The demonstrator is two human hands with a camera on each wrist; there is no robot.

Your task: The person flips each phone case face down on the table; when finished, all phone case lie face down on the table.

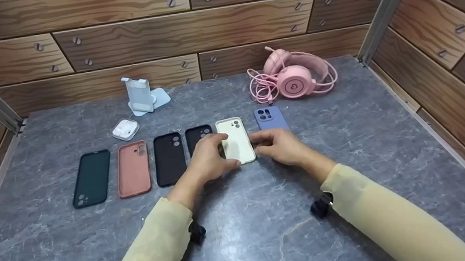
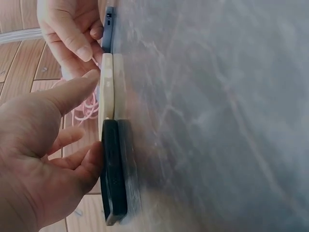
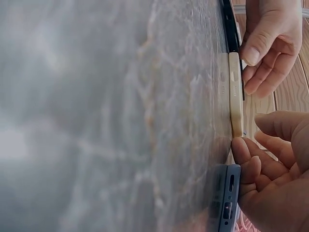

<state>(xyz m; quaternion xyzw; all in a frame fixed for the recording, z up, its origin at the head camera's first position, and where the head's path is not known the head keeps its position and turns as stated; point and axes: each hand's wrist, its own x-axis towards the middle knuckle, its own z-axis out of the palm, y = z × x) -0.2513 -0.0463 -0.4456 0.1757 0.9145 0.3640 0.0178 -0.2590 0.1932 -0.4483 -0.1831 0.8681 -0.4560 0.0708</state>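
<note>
1. Looking down at the grey marble-patterned table point(image 1: 371, 140), we are seeing a row of six phone cases; the cream case point(image 1: 237, 140) is lying fifth from the left, between a black case point(image 1: 198, 137) and a lavender case point(image 1: 271, 118).
2. We are seeing the left hand point(image 1: 210, 157) touching the cream case's left edge, thumb at its near corner, fingers only loosely bent, not clasping it.
3. We are watching the right hand point(image 1: 281, 146) resting at the case's right edge, fingers curled, fingertips touching its side; whether it is actually pinching we cannot tell.
4. Farther back, we are noticing a pink headset point(image 1: 297, 76), a white earbuds case point(image 1: 125, 129) and a pale blue phone stand point(image 1: 143, 95).
</note>
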